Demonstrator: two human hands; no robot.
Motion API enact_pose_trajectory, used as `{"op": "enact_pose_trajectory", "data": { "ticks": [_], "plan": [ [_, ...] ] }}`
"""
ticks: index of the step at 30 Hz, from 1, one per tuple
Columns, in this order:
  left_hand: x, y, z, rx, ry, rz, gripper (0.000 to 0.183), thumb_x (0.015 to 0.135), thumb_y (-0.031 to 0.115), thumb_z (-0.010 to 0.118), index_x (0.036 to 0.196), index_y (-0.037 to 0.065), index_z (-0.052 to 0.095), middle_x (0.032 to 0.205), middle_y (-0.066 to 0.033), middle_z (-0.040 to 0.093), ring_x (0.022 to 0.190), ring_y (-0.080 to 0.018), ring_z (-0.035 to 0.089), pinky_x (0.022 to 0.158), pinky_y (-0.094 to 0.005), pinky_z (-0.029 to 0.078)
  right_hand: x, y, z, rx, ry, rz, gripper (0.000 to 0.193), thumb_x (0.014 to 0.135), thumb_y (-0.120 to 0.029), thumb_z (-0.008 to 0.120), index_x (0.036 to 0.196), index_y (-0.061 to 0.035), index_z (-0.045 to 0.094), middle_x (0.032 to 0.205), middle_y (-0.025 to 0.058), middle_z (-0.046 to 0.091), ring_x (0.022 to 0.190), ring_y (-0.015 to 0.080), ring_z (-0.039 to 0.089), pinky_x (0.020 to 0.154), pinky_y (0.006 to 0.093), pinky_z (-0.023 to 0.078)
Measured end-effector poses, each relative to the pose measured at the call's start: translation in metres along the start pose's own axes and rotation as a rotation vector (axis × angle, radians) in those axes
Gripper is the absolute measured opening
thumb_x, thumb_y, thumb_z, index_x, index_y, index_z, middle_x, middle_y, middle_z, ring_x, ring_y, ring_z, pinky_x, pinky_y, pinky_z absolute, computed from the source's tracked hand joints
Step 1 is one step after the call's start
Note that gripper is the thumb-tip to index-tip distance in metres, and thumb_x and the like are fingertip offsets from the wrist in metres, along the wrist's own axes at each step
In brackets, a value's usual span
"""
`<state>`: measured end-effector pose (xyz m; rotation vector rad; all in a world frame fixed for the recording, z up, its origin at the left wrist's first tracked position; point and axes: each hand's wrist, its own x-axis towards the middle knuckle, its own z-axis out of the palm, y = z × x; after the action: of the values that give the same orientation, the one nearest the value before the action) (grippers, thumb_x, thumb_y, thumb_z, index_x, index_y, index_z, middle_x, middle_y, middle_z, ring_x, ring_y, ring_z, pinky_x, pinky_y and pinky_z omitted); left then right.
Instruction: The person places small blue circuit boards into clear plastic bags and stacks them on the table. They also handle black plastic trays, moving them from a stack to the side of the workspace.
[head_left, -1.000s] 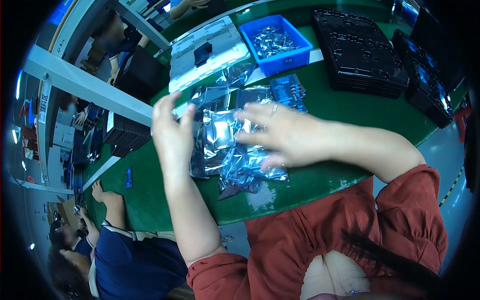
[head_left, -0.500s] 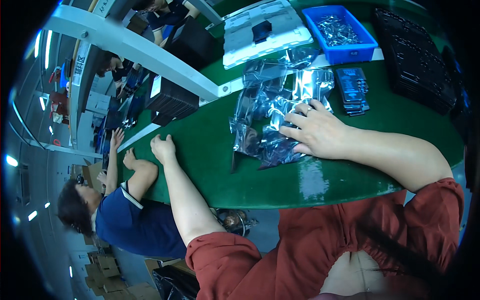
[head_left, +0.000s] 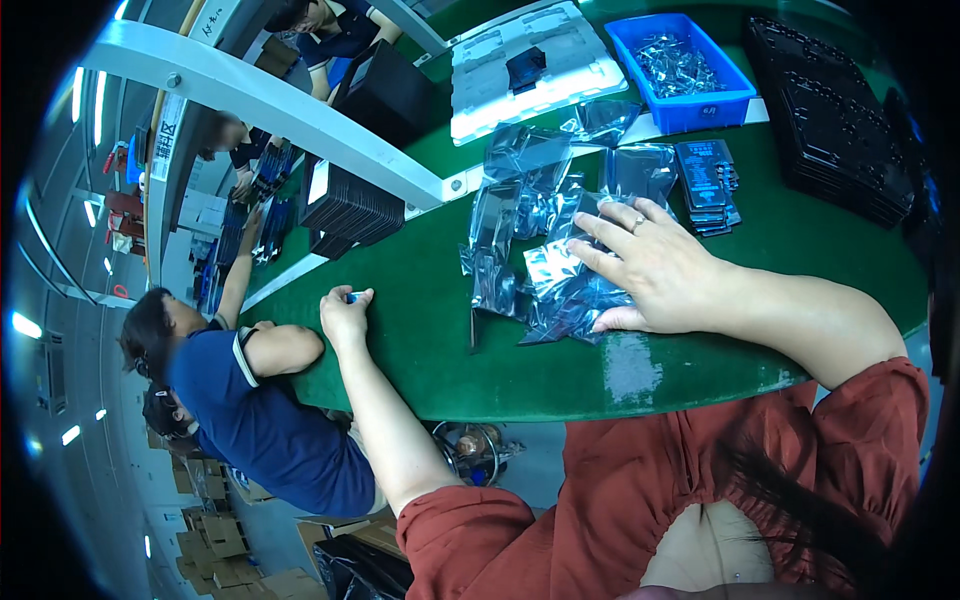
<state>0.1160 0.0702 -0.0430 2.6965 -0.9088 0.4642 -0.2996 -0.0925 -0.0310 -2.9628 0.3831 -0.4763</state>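
Note:
My right hand (head_left: 655, 262) lies with its fingers spread on a loose pile of shiny, dark see-through film pieces (head_left: 500, 215). A ring shows on one finger. My left hand (head_left: 345, 318) is at the left part of the green table, fingers and thumb pinched on a small bluish piece (head_left: 354, 297); its kind is too small to make out. Beyond my right hand, beside the film, sits a small stack of flat dark packs (head_left: 706, 180) that look like phone batteries.
A blue bin (head_left: 700, 113) of small shiny parts and a white moulded tray (head_left: 490, 108) with a dark piece stand at the back. Black trays (head_left: 830, 130) are stacked at right. A white frame post (head_left: 300, 125) crosses at left, near stacked dark sheets (head_left: 352, 203). Co-workers (head_left: 270, 400) sit at left.
My left hand has gone from loosely curled to pinching a small piece, moving slightly right and nearer. My right hand shifted slightly right and nearer over the film. The co-worker at left changed posture.

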Motion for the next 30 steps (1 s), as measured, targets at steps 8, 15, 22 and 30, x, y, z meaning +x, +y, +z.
{"op": "enact_pose_trajectory", "data": {
  "ticks": [8,15,22,30],
  "plan": [
    [-0.023,0.041,-0.042,-0.107,0.095,0.285,0.012,0.072,0.009,0.071,0.084,0.005,0.069,0.079,-0.0122,0.063,0.071,-0.0251,0.062,0.067,-0.0351,0.049,-0.007,-0.009,-0.030,0.024,0.022,0.037,0.056,0.074,-0.037,0.069,0.115,0.0002,0.057,0.130,0.0181,0.045,0.120,0.0339,0.042,0.098,0.0454,0.037],
    [-0.055,0.142,-0.093,-1.332,-0.067,0.199,0.016,0.088,0.014,0.062,0.097,0.001,0.066,0.083,-0.0008,0.061,0.063,-0.0043,0.050,0.056,-0.0165,0.040,-0.014,-0.007,-0.038,0.289,0.187,-0.044,0.048,0.077,-0.030,0.069,0.111,0.0018,0.059,0.116,0.0182,0.053,0.106,0.0294,0.053,0.083,0.0376,0.049],
    [-0.130,0.259,-0.092,-1.861,-0.467,0.261,0.015,0.091,0.013,0.057,0.099,0.001,0.054,0.087,-0.0060,0.058,0.069,-0.0114,0.056,0.057,-0.0235,0.050,-0.020,0.003,-0.045,1.374,0.273,0.356,0.028,0.084,-0.012,0.066,0.108,0.0011,0.060,0.092,0.0058,0.063,0.081,0.0104,0.059,0.071,0.0241,0.049],
    [-0.135,0.281,-0.076,-1.334,-0.454,0.502,0.026,0.088,0.015,0.060,0.109,0.001,0.054,0.108,-0.0099,0.058,0.100,-0.0175,0.058,0.086,-0.0306,0.045,-0.035,0.100,-0.062,1.015,0.442,0.538,0.021,0.087,-0.016,0.061,0.098,0.0018,0.063,0.083,0.0014,0.063,0.080,0.0083,0.055,0.075,0.0243,0.045]
  ]
}}
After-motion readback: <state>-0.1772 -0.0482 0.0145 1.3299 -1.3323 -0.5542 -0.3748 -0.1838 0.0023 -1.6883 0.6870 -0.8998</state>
